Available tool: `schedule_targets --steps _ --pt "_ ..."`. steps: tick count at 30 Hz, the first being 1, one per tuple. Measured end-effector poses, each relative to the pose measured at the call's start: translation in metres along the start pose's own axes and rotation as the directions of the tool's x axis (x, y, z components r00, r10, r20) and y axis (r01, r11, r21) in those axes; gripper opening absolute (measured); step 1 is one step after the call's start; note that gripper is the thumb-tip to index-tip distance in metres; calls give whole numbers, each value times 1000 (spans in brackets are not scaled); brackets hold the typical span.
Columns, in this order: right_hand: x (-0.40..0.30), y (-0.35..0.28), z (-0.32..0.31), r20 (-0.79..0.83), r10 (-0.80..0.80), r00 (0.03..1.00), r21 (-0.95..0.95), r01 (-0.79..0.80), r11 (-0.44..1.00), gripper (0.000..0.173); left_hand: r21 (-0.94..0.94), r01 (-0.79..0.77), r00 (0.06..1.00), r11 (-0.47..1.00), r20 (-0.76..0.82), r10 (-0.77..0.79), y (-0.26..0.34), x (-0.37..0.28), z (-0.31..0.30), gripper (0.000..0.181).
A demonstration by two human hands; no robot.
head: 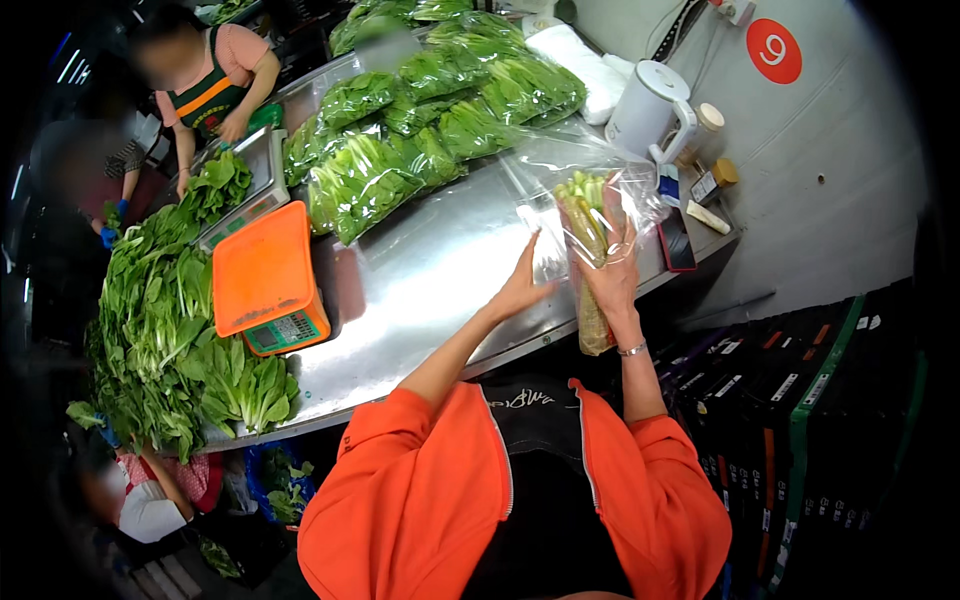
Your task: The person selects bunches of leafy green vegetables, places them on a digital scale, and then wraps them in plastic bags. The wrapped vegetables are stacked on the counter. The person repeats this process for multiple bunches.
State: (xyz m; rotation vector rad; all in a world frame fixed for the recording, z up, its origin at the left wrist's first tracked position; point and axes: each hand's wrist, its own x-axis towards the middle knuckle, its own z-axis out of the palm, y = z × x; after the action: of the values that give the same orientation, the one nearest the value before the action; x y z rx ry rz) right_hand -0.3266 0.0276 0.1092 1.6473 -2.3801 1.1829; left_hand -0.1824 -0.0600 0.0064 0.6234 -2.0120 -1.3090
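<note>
A bundle of long vegetable stalks (pixel 592 319), pale green at one end and brownish at the other, lies in my right hand (pixel 611 277) at the metal table's near edge. A clear plastic bag (pixel 551 176) surrounds its upper part and some of my right hand's fingers. To the left, my left hand (pixel 525 281) is apart from the bundle with its fingers spread, beside the bag's edge. Bagged leafy greens (pixel 367 176) are piled on the table beyond. An orange digital scale (pixel 266 270) stands to the left, next to a heap of loose leafy greens (pixel 150 300).
A white electric kettle (pixel 645 109), jars and a phone (pixel 676 240) stand at the table's right end. Black crates (pixel 757 390) are stacked below right. A co-worker (pixel 217 75) stands by another scale (pixel 259 176); other people are at the far left and lower left.
</note>
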Motion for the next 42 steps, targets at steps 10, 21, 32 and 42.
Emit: schedule_targets --steps 10,21,32,42 --pt "-13 -60 91 311 -212 927 105 188 977 76 -15 358 830 934 -454 -325 -16 -70 -26 31" --pt "-14 -93 145 418 -335 844 127 311 942 75 -475 536 696 698 -220 -683 -28 -145 -30 26" --pt "-33 -126 182 604 -449 658 120 482 868 77 561 382 909 735 -371 -190 136 -151 -68 61" --pt "-38 -142 177 703 -386 597 74 479 874 77 751 156 987 641 -99 -125 93 -79 -60 32"
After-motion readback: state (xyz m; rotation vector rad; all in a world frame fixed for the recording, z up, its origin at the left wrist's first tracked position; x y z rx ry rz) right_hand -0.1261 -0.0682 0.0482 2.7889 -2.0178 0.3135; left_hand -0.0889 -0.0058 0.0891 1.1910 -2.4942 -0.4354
